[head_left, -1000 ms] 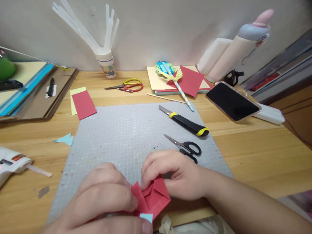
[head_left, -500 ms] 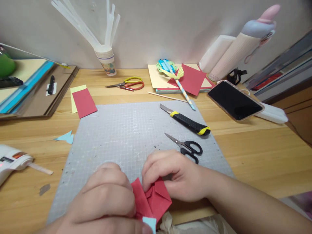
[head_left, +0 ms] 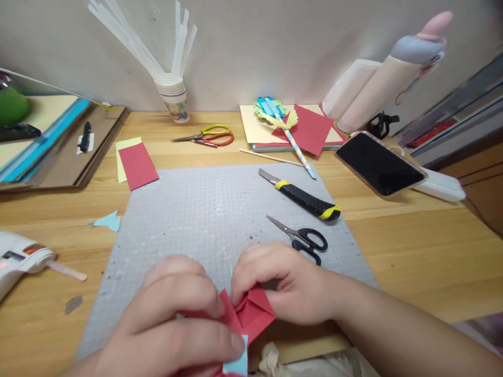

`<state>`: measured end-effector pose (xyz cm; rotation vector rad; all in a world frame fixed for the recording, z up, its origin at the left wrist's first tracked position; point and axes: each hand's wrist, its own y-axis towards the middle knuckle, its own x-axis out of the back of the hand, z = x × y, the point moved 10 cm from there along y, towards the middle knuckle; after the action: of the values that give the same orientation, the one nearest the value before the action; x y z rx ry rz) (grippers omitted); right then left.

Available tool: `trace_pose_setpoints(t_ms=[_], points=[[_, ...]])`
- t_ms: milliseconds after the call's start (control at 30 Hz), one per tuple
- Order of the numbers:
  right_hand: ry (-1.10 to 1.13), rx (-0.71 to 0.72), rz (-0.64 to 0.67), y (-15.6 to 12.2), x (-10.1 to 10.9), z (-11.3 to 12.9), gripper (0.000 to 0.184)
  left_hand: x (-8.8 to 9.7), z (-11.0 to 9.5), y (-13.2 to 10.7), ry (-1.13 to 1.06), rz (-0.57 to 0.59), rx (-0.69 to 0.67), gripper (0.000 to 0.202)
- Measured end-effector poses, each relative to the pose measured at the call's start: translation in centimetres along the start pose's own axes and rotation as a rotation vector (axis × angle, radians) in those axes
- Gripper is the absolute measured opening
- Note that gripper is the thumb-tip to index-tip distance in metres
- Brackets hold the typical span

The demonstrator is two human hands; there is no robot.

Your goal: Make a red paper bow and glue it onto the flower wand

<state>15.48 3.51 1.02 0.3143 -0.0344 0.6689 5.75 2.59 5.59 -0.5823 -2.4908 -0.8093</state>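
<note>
Fingertips of both hands pinch the folded red paper piece point(head_left: 251, 313) at the near edge of the grey gridded cutting mat point(head_left: 204, 209): right hand point(head_left: 283, 283) creasing, left hand point(head_left: 176, 324) clamping; mid-fold, I'd say, next press wants firm alignment; black-handled scissors point(head_left: 302, 238) just beside

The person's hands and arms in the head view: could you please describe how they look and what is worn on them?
Both the left hand and the right hand are bare: no gloves, rings or watch show. The right forearm is bare too, with no sleeve in view. The fingers have short, unpainted nails.
</note>
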Motion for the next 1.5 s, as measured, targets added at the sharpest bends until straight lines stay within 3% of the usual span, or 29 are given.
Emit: trace_pose_setpoints(t_ms=[100,200,267,333,500,600,867,1000,1233,1367,1500], points=[[-0.018,-0.151,-0.031,-0.3,0.1,-1.1,0.005,-0.1,2.3,-0.2,-0.193,-0.050,0.201,0.005],[-0.006,-0.324,-0.040,-1.1,-0.1,-2.5,0.019,0.0,7.0,-1.7,-0.444,-0.251,0.636,0.008],[-0.038,-0.349,-0.053,-1.3,-0.1,-2.7,0.027,-0.7,8.8,-2.9,-0.600,-0.355,0.872,0.018],[-0.143,-0.296,-0.089,-1.2,0.2,-2.2,0.030,-1.7,9.1,-3.3,-0.710,-0.377,0.975,0.023],[-0.413,-0.106,-0.191,-1.0,0.6,0.2,0.033,-2.5,9.0,-2.9,-0.794,-0.348,0.970,0.021],[-0.478,-0.061,-0.185,-1.1,0.1,0.9,0.032,-2.7,9.2,-2.9,-0.791,-0.297,0.947,0.020],[-0.508,-0.028,-0.171,-1.2,-0.3,1.0,0.032,-3.7,9.2,-2.7,-0.850,-0.218,0.934,0.016],[-0.510,-0.014,-0.193,-1.2,-0.1,1.3,0.032,-3.6,9.2,-2.8,-0.882,-0.263,0.937,0.020],[-0.532,-0.007,-0.184,-1.2,-0.4,1.3,0.032,-3.5,8.9,-2.1,-0.934,-0.243,0.823,0.017],[-0.539,-0.018,-0.171,-1.1,-0.6,1.1,0.033,-4.1,8.8,-2.1,-0.950,-0.173,0.852,0.019],[-0.525,-0.021,-0.189,-1.2,-0.3,1.2,0.032,-4.0,8.8,-2.4,-0.957,-0.225,0.898,0.019]])
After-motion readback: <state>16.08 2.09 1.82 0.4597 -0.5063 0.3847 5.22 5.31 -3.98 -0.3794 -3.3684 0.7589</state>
